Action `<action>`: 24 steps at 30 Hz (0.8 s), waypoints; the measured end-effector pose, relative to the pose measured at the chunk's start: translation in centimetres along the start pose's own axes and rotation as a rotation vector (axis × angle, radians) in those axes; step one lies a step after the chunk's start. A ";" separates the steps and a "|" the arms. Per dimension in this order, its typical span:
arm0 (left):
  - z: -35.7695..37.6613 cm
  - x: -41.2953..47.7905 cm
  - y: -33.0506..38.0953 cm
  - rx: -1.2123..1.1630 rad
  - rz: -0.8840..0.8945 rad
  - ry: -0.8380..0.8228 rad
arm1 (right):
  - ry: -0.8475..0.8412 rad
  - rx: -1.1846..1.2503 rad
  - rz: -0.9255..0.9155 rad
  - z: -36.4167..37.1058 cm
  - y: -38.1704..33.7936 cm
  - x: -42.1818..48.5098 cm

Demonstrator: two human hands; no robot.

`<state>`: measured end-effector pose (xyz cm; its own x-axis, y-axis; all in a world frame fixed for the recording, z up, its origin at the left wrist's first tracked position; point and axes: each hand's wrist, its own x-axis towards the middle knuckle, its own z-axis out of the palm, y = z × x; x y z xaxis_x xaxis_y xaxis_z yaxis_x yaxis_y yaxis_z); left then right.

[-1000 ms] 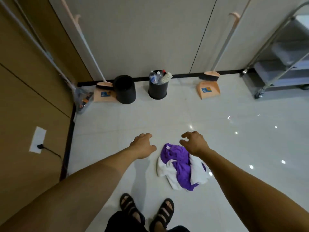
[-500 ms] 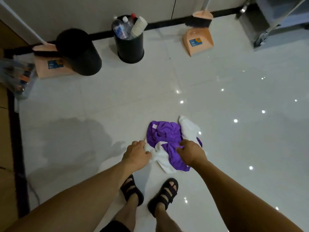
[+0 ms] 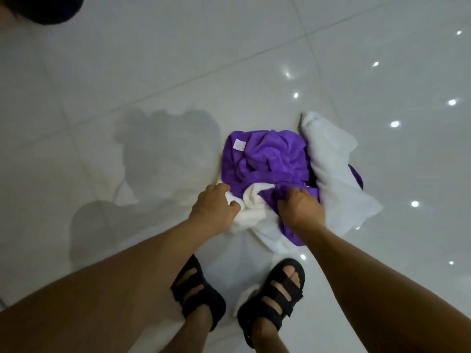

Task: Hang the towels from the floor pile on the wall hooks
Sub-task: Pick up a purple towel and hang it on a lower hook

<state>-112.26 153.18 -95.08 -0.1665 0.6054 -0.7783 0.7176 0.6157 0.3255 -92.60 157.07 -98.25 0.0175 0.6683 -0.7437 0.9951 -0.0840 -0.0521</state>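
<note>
Both bare arms stretch down and forward to the floor pile. The left hand (image 3: 215,208) lies knuckles up on the near left edge of the heap, its fingers (image 3: 220,190) curled down into white towel (image 3: 331,159) cloth and the thumb pressed against a bunched white fold. The right hand (image 3: 300,208) sits just beside it, apart by that fold, its fingers (image 3: 302,192) closed round a gathered ridge of the purple towel (image 3: 267,156).

Beyond the fingertips the purple cloth lies crumpled on the glossy tiled floor (image 3: 153,59), a small white label (image 3: 239,144) showing at its far left corner. To the right of the right fingers a broad white sheet spreads outward, with a bit of purple peeping from behind it. More white and purple cloth runs under both wrists toward the feet.

Behind the hands stand two black strapped sandals, the left sandal (image 3: 197,291) and the right sandal (image 3: 276,296), close to the pile's near edge. Far beyond the left fingers, at the frame's corner, part of one black bin (image 3: 48,8) shows. The person's shadow falls on the tiles left of the pile.

Two colours of cloth are tangled together; how many separate towels they make cannot be told.
</note>
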 end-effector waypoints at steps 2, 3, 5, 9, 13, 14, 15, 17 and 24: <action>1.0 1.5 0.0 -0.003 0.018 0.006 | 0.028 -0.051 -0.016 1.4 0.4 1.6; 1.4 1.9 0.0 -0.006 0.024 0.004 | 0.043 -0.070 -0.030 1.8 0.7 2.1; 1.7 2.0 0.0 -0.009 0.029 -0.005 | 0.079 -0.077 -0.067 2.3 1.2 2.4; 0.6 -0.4 0.7 -0.009 0.024 -0.035 | 0.160 0.264 0.003 0.2 1.6 0.2; -3.3 -5.4 3.4 -0.020 0.029 -0.039 | 0.281 0.732 0.149 -5.5 0.8 -5.6; -4.7 -7.0 4.4 -0.029 0.049 -0.034 | 0.302 0.785 0.154 -7.6 0.5 -7.2; -6.2 -8.6 5.5 -0.051 0.073 -0.033 | 0.324 0.821 0.150 -9.8 0.2 -8.8; -9.4 -12.1 7.7 -0.117 0.136 -0.053 | 0.361 0.876 0.113 -14.5 -0.6 -12.2; -21.4 -24.7 15.5 -0.287 0.375 -0.096 | 0.327 1.206 -0.108 -31.6 -6.0 -25.7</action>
<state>-111.51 158.59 -59.35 0.1413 0.7714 -0.6204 0.4982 0.4861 0.7179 -95.97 163.82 -57.77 0.1368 0.8511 -0.5069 0.2733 -0.5243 -0.8065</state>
